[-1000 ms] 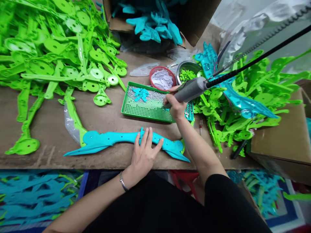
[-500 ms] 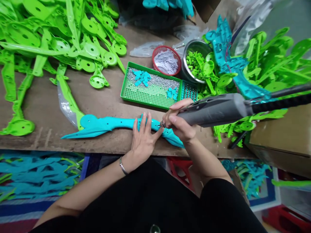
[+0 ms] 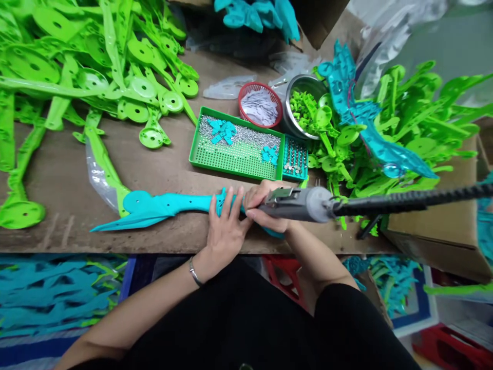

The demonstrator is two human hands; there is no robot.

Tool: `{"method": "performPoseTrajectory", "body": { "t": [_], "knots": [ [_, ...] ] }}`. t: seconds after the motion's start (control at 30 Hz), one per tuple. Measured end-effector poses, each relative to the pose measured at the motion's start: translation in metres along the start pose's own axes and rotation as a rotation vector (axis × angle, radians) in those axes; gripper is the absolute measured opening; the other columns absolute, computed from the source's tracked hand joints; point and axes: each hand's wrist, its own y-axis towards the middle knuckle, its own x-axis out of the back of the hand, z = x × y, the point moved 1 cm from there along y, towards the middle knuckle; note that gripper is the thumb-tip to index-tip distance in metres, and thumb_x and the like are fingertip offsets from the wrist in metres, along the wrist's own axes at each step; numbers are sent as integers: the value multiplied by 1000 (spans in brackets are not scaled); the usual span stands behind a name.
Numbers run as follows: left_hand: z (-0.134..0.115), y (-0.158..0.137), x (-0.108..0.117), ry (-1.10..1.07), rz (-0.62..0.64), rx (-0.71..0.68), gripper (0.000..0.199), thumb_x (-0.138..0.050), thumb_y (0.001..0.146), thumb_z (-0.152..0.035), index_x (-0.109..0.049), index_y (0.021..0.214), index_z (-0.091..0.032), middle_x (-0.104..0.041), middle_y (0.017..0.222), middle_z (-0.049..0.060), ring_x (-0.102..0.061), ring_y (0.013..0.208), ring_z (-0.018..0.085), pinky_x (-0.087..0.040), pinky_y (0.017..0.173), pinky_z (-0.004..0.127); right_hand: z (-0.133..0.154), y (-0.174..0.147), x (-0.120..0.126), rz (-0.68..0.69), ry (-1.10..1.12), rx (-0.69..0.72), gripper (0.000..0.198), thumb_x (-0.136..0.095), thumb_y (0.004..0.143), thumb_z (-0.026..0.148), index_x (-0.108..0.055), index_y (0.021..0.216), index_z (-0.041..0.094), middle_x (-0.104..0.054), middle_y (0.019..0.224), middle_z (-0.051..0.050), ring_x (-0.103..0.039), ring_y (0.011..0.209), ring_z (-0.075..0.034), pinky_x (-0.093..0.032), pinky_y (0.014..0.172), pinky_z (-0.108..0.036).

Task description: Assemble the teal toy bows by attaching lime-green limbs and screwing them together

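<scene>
A long turquoise plastic piece, shaped like a toy sword or bow half (image 3: 173, 203), lies along the front of the workbench. My left hand (image 3: 224, 230) rests flat over its middle, fingers stretched out and pressing it down. Wrapped around a grey electric screwdriver (image 3: 298, 202) is my right hand (image 3: 267, 205), close beside the left fingers. The screwdriver tilts steeply over the piece's right part, and its tip is hidden behind my hands. Just beyond, a green tray (image 3: 234, 167) holds loose screws and small turquoise parts.
Green plastic pieces (image 3: 131, 97) are heaped at the left, with another heap (image 3: 416, 123) at the right. A red basket (image 3: 278, 115) of white strips and a metal bowl (image 3: 295, 126) of green bits stand behind the tray. A cardboard box (image 3: 435, 221) sits right. The screwdriver's black cable (image 3: 408, 200) trails right.
The screwdriver has swung more upright, its rear end shifting left and down, and my right hand has moved left against my left hand. The camera view has shifted slightly.
</scene>
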Motion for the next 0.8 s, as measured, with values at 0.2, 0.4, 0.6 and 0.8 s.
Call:
{"method": "performPoseTrajectory", "body": {
  "t": [0.2,0.4,0.6,0.8],
  "knots": [
    [0,3,4,14,20,-18,48,-63,93,-17,-59,139,-32,-42,160,19,-24,156,36,-22,119,68,12,18,16,-138,100,92,25,-74,82,36,-61,98,23,-60,63,6,-57,51,-10,-48,51,-25],
    [-1,6,15,16,88,-17,51,-67,88,-11,-64,134,-31,-37,163,21,-38,149,42,-29,113,73,-8,59,51,-680,-7,116,34,-75,76,47,-55,95,28,-51,53,10,-51,45,-12,-49,54,-30],
    [-2,6,13,8,93,-12,49,-66,89,-13,-65,134,-31,-34,164,20,-38,149,41,-28,114,73,-33,76,66,-715,-72,42,33,-76,72,51,-55,79,26,-51,51,9,-49,44,-10,-45,50,-29],
    [-2,6,13,21,84,-7,45,-66,91,-15,-66,132,-33,-41,160,21,-43,146,41,-29,114,71,-34,76,65,-710,-85,57,31,-75,73,46,-56,80,24,-53,49,9,-49,41,-10,-43,48,-27]
  ]
}}
